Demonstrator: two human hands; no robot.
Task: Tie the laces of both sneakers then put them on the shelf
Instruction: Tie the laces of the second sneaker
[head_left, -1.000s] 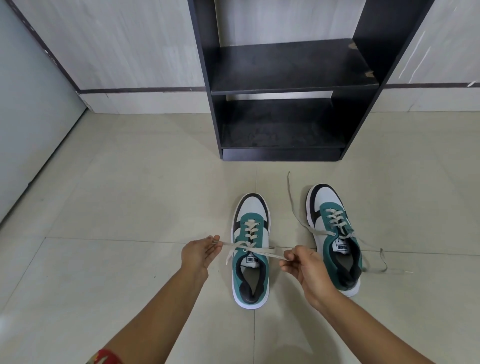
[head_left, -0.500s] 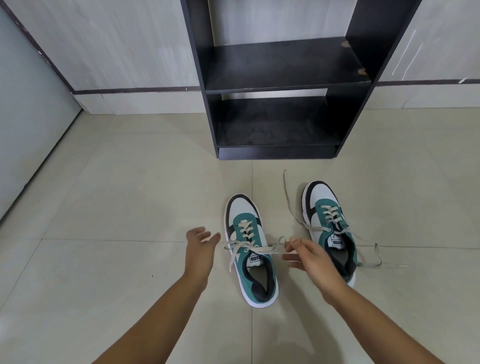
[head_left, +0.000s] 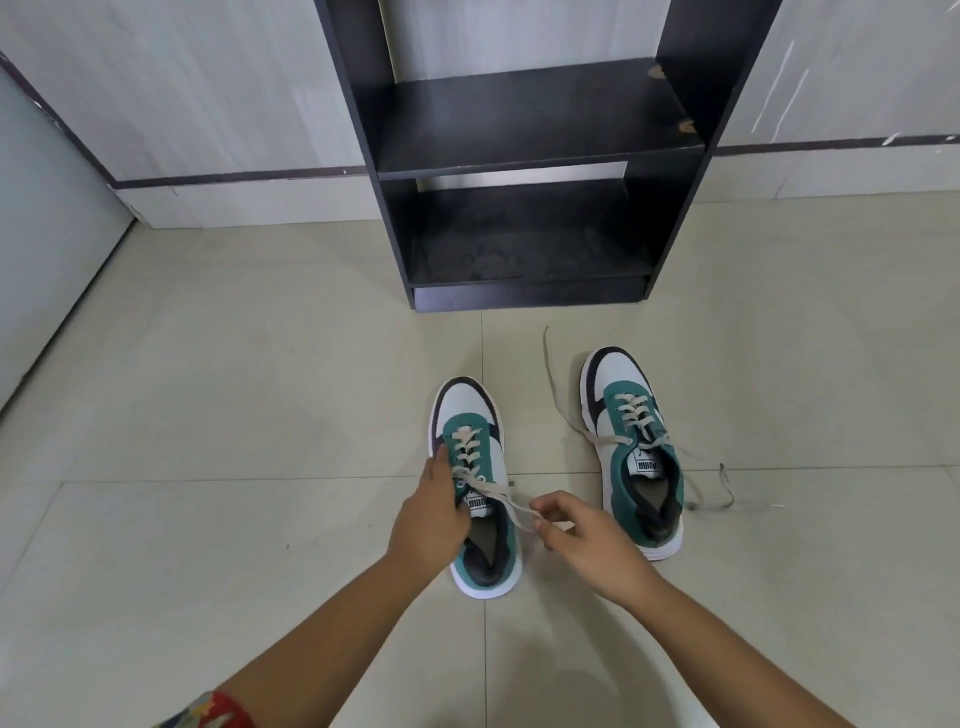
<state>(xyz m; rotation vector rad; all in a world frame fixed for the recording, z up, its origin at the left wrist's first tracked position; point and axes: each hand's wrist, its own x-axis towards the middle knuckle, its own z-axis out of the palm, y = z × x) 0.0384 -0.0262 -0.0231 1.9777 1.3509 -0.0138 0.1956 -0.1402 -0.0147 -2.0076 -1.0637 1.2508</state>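
Two green, white and black sneakers stand on the tiled floor, toes toward a black shelf (head_left: 524, 119). My left hand (head_left: 434, 512) rests on the left sneaker (head_left: 467, 415) at its tongue, pressing on the crossed beige laces. My right hand (head_left: 582, 535) pinches the left sneaker's lace (head_left: 506, 501) just right of the shoe, pulled taut. The right sneaker (head_left: 631, 441) stands apart, its laces untied and trailing over the floor on both sides.
The black shelf stands against a pale wall, with two open boards, the lower one (head_left: 524, 254) near floor level. A grey wall or door panel (head_left: 47, 249) runs along the left. Bare beige floor tiles surround the shoes.
My left hand let go of the lace, swung in and came down on the left sneaker's tongue. My right hand kept hold of the other lace end. The view shifted slightly.
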